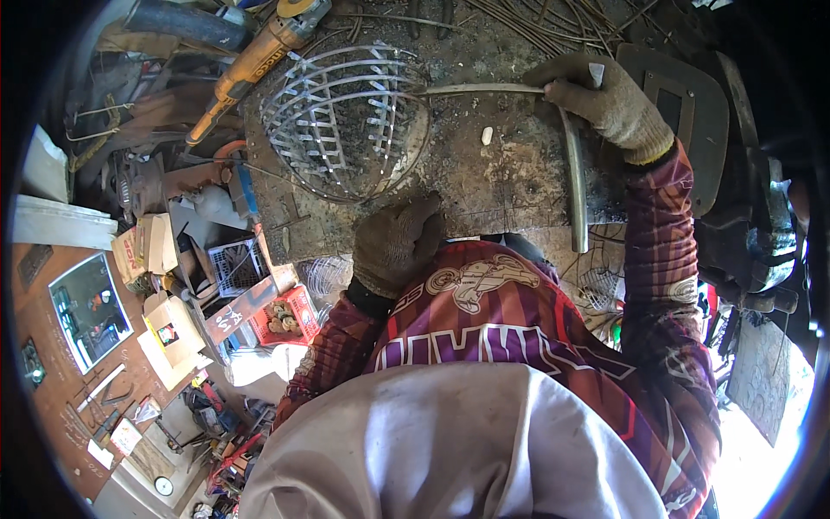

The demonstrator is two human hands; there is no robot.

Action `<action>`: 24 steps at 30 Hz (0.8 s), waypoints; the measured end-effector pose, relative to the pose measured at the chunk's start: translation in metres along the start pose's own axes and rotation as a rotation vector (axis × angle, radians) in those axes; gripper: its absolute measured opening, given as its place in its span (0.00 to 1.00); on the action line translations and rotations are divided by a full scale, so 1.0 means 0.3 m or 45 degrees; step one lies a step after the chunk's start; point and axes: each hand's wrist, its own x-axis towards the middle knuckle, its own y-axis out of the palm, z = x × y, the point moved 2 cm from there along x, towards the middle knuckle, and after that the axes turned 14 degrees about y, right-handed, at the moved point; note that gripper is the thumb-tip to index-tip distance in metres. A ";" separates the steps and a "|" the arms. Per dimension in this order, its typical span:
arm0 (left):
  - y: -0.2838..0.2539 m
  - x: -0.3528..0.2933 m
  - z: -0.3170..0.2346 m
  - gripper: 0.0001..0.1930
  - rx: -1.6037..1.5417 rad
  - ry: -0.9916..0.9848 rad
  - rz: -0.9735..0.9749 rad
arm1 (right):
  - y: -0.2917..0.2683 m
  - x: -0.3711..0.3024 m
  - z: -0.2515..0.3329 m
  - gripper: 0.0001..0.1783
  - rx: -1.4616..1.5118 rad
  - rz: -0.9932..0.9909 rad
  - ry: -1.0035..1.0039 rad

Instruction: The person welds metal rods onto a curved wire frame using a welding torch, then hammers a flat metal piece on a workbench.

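Head view: wire frame (331, 124) just beyond left hand (396, 242), well left of right hand (609, 104).
Right hand pinches a thin rod (484, 88), long axis pointing left toward the frame; left hand curled, can't tell if gripping.

A red crate (305, 309) (brownish lumps (281, 320) inside) sits right of an open cardboard box (177, 350).
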 end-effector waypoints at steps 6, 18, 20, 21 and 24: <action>0.004 -0.008 0.015 0.16 -0.016 0.014 -0.045 | -0.004 0.069 0.003 0.18 0.146 0.051 0.049; -0.003 0.011 0.010 0.14 0.009 -0.065 -0.013 | 0.003 0.100 0.064 0.17 0.289 -0.378 0.166; -0.005 0.015 0.010 0.14 0.001 -0.051 -0.037 | 0.000 0.110 0.039 0.16 0.096 -0.589 0.110; -0.008 0.016 0.012 0.14 -0.008 -0.059 -0.028 | 0.008 0.111 0.033 0.16 0.099 -0.586 0.115; -0.001 0.011 0.023 0.15 -0.013 -0.067 -0.014 | 0.041 0.089 0.044 0.15 0.366 -0.612 0.054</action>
